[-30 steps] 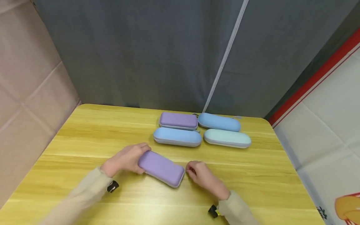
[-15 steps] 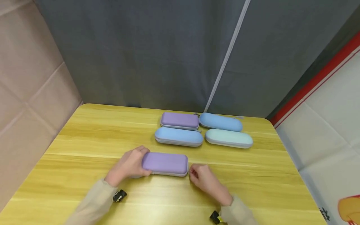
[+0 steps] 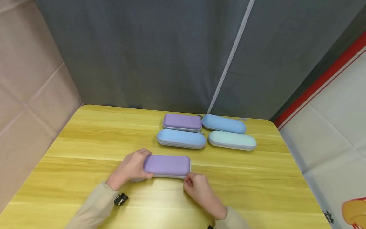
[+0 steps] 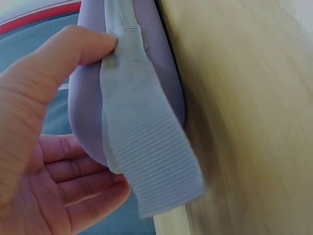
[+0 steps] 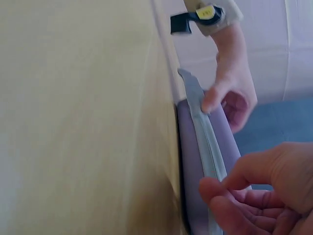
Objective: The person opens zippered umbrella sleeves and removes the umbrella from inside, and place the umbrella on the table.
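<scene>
A purple hard-shell zip case (image 3: 168,165) lies lengthwise on the table in front of me. My left hand (image 3: 132,168) grips its left end, thumb on the front side and fingers around the back. In the left wrist view that thumb presses on the grey zipper band, where a ribbed grey fabric tab (image 4: 151,147) sticks out past the case's end. At the front right corner, my right hand (image 3: 198,189) pinches at the zipper (image 5: 208,142) with thumb and index finger together. The zipper pull is hidden between those fingertips.
Behind it sit another purple case (image 3: 183,121), two blue cases (image 3: 181,138) and a mint-green case (image 3: 232,140), in two rows on the wooden table (image 3: 94,136). A grey curtain (image 3: 137,57) hangs at the far edge, with pale panels at both sides.
The purple case has turned from slanted to straight across. My right hand has moved from its right end round to the front right corner; the left hand keeps its grip.
</scene>
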The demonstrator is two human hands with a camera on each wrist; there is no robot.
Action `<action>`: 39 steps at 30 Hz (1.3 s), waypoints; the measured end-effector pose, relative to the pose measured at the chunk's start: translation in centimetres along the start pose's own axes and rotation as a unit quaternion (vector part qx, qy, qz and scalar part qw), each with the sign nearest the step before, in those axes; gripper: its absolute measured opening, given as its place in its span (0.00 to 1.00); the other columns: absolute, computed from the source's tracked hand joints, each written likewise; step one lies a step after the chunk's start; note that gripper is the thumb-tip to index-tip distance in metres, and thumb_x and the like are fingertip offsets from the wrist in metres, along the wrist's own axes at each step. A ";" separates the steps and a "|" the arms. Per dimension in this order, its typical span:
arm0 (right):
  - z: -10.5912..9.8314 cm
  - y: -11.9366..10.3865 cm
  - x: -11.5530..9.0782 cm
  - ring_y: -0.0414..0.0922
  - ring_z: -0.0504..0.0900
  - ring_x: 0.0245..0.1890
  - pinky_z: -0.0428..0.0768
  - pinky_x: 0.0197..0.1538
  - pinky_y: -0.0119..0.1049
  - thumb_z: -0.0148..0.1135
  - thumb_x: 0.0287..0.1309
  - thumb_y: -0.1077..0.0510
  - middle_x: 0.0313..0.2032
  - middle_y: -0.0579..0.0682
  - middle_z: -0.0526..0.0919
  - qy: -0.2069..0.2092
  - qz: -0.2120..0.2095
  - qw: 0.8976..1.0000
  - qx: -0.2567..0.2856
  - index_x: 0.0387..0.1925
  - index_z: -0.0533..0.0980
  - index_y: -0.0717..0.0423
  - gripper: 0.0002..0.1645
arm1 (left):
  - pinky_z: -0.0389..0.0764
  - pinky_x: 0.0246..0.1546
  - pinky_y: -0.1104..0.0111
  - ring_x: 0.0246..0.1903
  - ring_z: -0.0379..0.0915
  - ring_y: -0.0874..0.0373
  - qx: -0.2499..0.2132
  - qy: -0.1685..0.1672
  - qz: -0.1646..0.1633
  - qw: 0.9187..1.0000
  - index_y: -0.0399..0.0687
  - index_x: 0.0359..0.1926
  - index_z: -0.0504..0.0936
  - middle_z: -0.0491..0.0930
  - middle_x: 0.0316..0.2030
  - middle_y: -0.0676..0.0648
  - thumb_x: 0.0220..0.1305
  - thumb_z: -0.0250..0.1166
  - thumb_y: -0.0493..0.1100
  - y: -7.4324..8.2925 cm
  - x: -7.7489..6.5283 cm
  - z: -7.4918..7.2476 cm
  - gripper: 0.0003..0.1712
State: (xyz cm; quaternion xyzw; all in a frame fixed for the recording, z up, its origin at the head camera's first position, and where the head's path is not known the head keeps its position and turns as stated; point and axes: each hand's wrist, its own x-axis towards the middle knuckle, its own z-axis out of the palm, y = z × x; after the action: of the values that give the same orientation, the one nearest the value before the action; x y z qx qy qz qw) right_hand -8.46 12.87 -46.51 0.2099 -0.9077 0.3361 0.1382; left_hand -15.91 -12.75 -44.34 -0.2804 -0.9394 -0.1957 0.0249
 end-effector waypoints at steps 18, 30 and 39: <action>3.8 -4.5 2.5 0.34 0.71 0.14 0.67 0.18 0.20 0.66 0.38 0.70 0.13 0.43 0.74 -0.009 -0.032 0.995 -0.090 0.15 0.74 0.55 0.11 | 0.79 0.34 0.64 0.33 0.75 0.57 -0.011 0.006 0.002 1.000 0.34 0.45 0.78 0.78 0.37 0.46 0.30 0.77 0.54 -0.1 -0.2 -0.1 0.41; 4.8 -5.2 3.2 0.34 0.72 0.14 0.67 0.17 0.20 0.67 0.42 0.67 0.14 0.43 0.76 -0.043 -0.050 0.994 -0.090 0.18 0.77 0.56 0.07 | 0.80 0.37 0.62 0.34 0.75 0.55 -0.021 0.022 0.020 0.999 0.33 0.46 0.77 0.78 0.38 0.45 0.30 0.77 0.53 -0.2 -0.3 0.4 0.41; -1.0 -0.5 5.5 0.42 0.77 0.36 0.78 0.38 0.31 0.70 0.43 0.64 0.35 0.49 0.81 -0.040 -0.097 0.994 -0.017 0.35 0.79 0.58 0.13 | 0.80 0.37 0.62 0.35 0.75 0.54 -0.030 0.011 0.019 0.999 0.32 0.48 0.76 0.77 0.39 0.45 0.33 0.78 0.55 -0.4 -0.7 0.2 0.43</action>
State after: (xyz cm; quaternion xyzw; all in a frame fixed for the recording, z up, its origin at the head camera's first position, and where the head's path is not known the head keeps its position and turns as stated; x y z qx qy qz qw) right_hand -12.88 11.59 -43.36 0.3082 -0.8931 0.2974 0.1376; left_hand -15.51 -13.33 -44.75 -0.2968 -0.9272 -0.2263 0.0305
